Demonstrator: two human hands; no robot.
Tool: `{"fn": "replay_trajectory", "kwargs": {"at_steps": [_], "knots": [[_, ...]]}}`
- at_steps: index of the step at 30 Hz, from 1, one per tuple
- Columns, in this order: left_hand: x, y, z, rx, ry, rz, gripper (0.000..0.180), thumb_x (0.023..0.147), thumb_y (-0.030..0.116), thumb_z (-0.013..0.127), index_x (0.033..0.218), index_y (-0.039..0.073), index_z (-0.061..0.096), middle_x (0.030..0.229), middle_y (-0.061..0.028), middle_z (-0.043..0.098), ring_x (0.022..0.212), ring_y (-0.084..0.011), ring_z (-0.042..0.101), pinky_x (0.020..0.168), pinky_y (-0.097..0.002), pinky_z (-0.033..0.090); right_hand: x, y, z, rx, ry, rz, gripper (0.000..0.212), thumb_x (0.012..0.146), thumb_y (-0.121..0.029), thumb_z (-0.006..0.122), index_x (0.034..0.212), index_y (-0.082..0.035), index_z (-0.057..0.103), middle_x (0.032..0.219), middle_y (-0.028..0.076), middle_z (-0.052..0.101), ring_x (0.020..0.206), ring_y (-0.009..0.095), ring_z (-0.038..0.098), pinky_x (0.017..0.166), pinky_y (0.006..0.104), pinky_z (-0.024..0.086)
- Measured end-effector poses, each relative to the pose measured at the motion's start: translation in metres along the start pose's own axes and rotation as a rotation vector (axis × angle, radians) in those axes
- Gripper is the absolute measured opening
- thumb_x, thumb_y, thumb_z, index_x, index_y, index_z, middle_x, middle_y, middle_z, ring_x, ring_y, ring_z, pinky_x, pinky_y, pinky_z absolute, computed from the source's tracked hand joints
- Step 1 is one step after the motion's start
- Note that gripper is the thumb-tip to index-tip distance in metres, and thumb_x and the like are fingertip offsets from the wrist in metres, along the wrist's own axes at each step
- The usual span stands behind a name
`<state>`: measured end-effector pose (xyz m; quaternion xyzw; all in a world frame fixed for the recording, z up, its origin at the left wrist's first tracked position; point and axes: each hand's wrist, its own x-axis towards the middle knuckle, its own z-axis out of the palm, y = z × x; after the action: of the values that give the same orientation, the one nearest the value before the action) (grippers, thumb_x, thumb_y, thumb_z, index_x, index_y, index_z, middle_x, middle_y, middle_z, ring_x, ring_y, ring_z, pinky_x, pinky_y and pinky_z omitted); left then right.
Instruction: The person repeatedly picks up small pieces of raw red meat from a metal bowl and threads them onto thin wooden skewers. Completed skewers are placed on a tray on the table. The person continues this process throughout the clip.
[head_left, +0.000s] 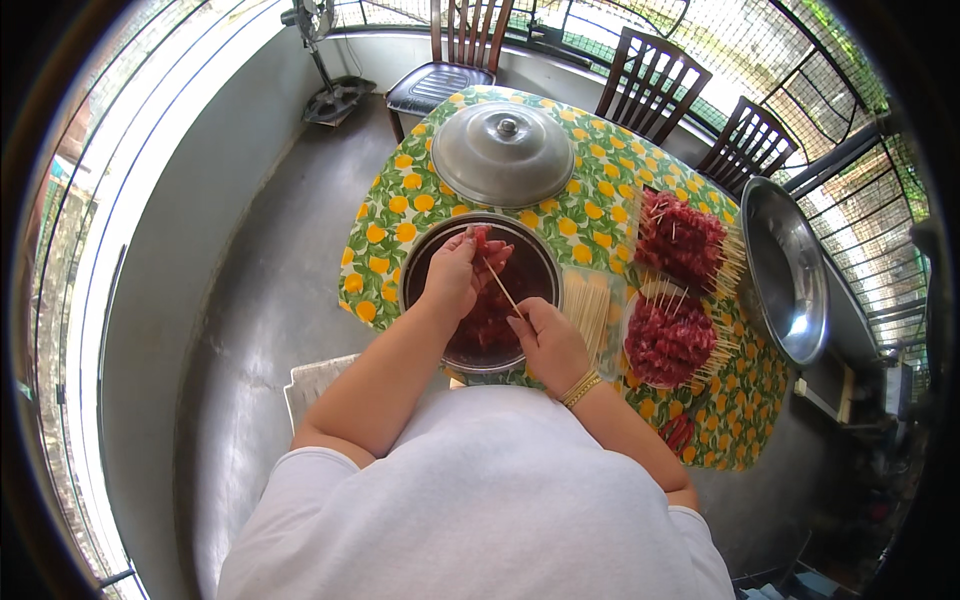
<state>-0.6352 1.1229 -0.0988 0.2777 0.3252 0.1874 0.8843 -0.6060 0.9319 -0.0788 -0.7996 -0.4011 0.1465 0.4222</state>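
Observation:
My left hand (455, 272) pinches a piece of raw red meat (492, 252) over a round metal pot (407, 262). A thin wooden skewer (502, 285) slants up to the meat, and my right hand (552, 345) grips its lower end. Dark red meat in marinade (478, 328) lies inside the pot, partly hidden by my hands. Just right of the pot, a bundle of bare skewers (588, 312) rests on clear plastic. Further right are two heaps of skewered meat, a far pile (682, 235) and a near pile (668, 340) on a plate.
A domed metal lid (505, 150) lies behind the pot on the fruit-patterned tablecloth (380, 225). A large metal basin (785, 270) leans at the table's right edge. Small red items (678, 432) sit near the front right. Chairs (655, 85) stand along the far side.

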Motion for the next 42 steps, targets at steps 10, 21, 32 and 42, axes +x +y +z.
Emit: {"fn": "replay_trajectory", "kwargs": {"at_steps": [10,21,32,42], "knots": [[-0.003,-0.012,0.001,-0.024,-0.022,-0.053,0.027,0.105,0.025,0.047,0.095,0.001,0.054,0.083,-0.0139,0.065,0.087,-0.0340,0.070,0.081,-0.0421,0.060,-0.002,0.011,0.012,0.009,0.102,-0.065,0.013,0.098,-0.018,0.056,0.097,-0.005,0.060,0.073,0.010,0.059,0.066,0.026,0.060,0.059,0.0392,0.048],[-0.003,-0.016,-0.003,0.000,-0.080,-0.058,0.029,0.101,0.028,0.055,0.100,-0.001,0.055,0.090,-0.0162,0.067,0.091,-0.0324,0.070,0.083,-0.0395,0.059,0.006,0.017,0.004,0.832,-0.159,0.512,0.017,0.100,-0.019,0.058,0.104,-0.003,0.063,0.070,-0.001,0.058,0.054,0.007,0.050,0.050,0.0225,0.043],[-0.007,-0.030,-0.002,0.219,-0.209,-0.092,0.032,0.100,0.033,0.056,0.106,0.002,0.060,0.097,-0.0110,0.070,0.095,-0.0213,0.069,0.085,-0.0329,0.056,0.001,0.028,0.007,0.600,-0.001,0.380,0.016,0.098,-0.015,0.060,0.104,-0.002,0.065,0.080,0.000,0.063,0.071,0.005,0.058,0.060,0.0204,0.045],[0.116,-0.084,-0.039,1.862,-0.530,0.330,0.025,0.085,0.018,0.062,0.108,0.010,0.070,0.101,-0.0158,0.071,0.094,-0.0291,0.070,0.079,-0.0373,0.055,-0.011,0.038,-0.022,0.568,0.100,0.370,0.015,0.097,-0.015,0.061,0.101,-0.002,0.068,0.073,-0.002,0.061,0.064,0.003,0.053,0.056,0.0189,0.042]]}}
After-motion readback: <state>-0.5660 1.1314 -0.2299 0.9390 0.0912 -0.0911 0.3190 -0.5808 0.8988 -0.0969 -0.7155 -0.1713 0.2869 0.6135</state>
